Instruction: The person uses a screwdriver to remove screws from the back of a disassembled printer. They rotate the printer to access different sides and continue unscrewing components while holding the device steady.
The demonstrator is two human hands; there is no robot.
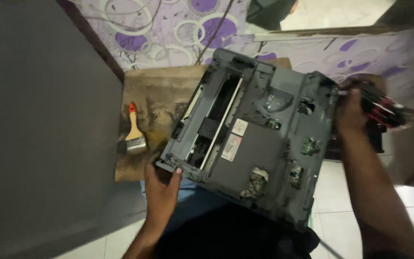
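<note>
A dark grey printer chassis lies upside down and tilted across a wooden board and my lap. Its open slot and white labels face up. My left hand grips the chassis at its near left corner, thumb on top. My right hand is at the chassis's far right edge, closed on a red and black tool whose tip meets that edge. The tool is blurred.
A paintbrush with a wooden handle and red tip lies on the board's left side. A purple patterned cloth covers the area behind. A dark grey surface fills the left. White floor tiles show at the lower right.
</note>
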